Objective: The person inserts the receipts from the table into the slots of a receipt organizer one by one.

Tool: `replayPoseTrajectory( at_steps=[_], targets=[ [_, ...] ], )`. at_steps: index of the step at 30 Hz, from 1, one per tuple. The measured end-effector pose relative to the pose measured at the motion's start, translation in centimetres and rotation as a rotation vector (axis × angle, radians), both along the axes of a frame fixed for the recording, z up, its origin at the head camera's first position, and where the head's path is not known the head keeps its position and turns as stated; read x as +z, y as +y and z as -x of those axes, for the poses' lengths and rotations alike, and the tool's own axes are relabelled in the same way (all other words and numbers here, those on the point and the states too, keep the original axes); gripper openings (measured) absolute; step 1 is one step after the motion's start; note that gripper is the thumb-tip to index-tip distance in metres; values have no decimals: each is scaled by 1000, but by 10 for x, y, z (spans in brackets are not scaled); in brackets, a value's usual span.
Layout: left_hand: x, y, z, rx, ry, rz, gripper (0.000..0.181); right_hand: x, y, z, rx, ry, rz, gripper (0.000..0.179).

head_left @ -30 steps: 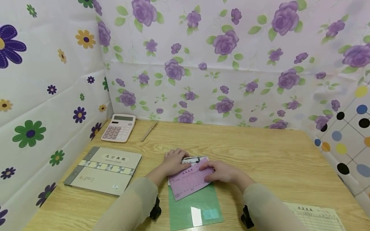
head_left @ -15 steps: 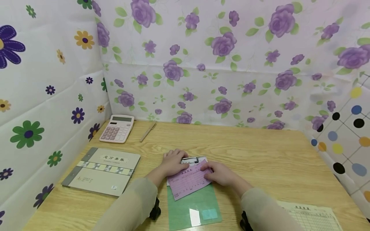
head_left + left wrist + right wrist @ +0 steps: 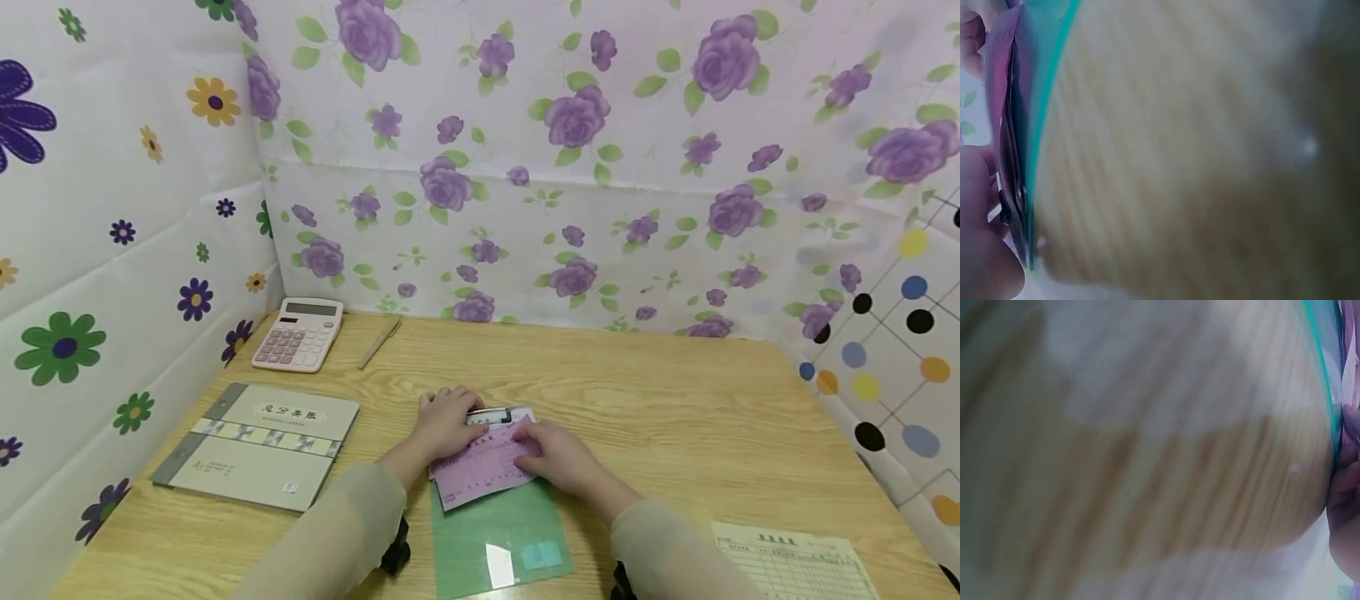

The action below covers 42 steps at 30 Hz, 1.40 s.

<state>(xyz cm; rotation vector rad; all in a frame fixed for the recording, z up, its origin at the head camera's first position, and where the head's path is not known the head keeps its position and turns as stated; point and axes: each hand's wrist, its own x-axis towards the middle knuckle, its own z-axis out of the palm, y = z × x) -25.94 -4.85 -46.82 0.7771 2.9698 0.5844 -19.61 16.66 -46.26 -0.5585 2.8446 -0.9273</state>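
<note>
A translucent green clipboard (image 3: 495,542) lies on the table in front of me, its metal clip (image 3: 491,415) at the far end. Over its upper half sits a pink printed slip (image 3: 483,468), slightly tilted, with white paper showing beneath it near the clip. My left hand (image 3: 447,423) rests on the clipboard's upper left corner beside the clip, its thumb along the top of the slip. At the slip's right edge, my right hand (image 3: 558,454) pinches the paper between thumb and fingers. The left wrist view shows the pink slip (image 3: 1000,106) edge-on above the green board.
A grey ledger book (image 3: 262,446) lies to the left, with a pink calculator (image 3: 298,335) behind it. A pen (image 3: 379,343) is near the back edge. At the front right lies a yellowish printed form (image 3: 795,562), partly covered by my right sleeve.
The pink slip has slid a little up toward the clip, and my right hand has moved slightly with it. The left hand stays in place. The head view has shifted a little.
</note>
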Motion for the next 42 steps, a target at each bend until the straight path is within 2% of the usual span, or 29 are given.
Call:
replayPoseTrajectory(
  at_steps=[5,10,15,28,32,36,42],
  targets=[
    [5,-1,2,-19,15,32,32,2,-2,0,-22,0,-61,34],
    [11,0,5,-51,3,36,27,5,-5,1,-59,-4,-113,42],
    [13,1,7,-54,-3,49,26,7,-9,4,-92,3,-161,43],
    [14,1,4,-51,-6,32,26,7,-15,9,-136,51,-170,42],
    [12,1,3,-38,-1,12,27,6,-16,11,-140,62,-166,42],
    [5,-1,2,-27,-28,-16,32,7,-14,11,-132,62,-166,43],
    [-5,-5,3,-35,-49,-36,37,10,0,4,-96,35,-171,48]
  ],
)
